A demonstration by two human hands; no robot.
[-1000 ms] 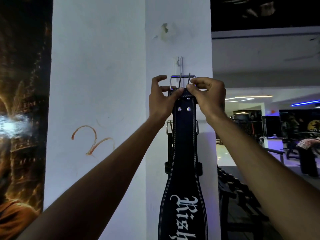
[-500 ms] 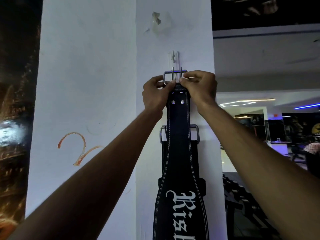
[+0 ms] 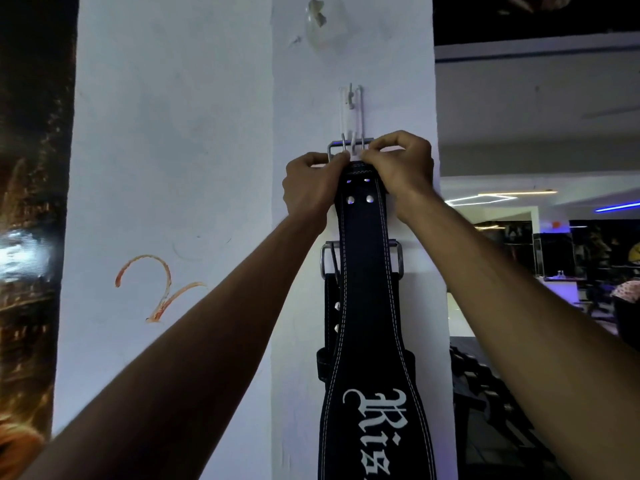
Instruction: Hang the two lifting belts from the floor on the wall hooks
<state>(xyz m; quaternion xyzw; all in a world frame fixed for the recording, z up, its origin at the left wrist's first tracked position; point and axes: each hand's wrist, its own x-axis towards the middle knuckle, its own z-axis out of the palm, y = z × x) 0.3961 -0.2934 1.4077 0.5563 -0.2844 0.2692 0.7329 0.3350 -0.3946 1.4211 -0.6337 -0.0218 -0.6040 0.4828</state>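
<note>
Hands: left hand point(image 3: 313, 188) and right hand point(image 3: 398, 171) both pinching the top of the front belt point(image 3: 363, 271) at its buckle point(image 3: 346, 147).
Place: buckle raised against the white wall hook point(image 3: 351, 109) on the pillar point(image 3: 207, 168).
Done: second belt point(image 3: 330, 306) hanging behind.
Left: seating this buckle, apparently.

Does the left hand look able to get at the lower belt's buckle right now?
Probably yes: the lower buckle shows on its left side, beside the front belt, though the left hand is busy gripping that belt's top.
</note>
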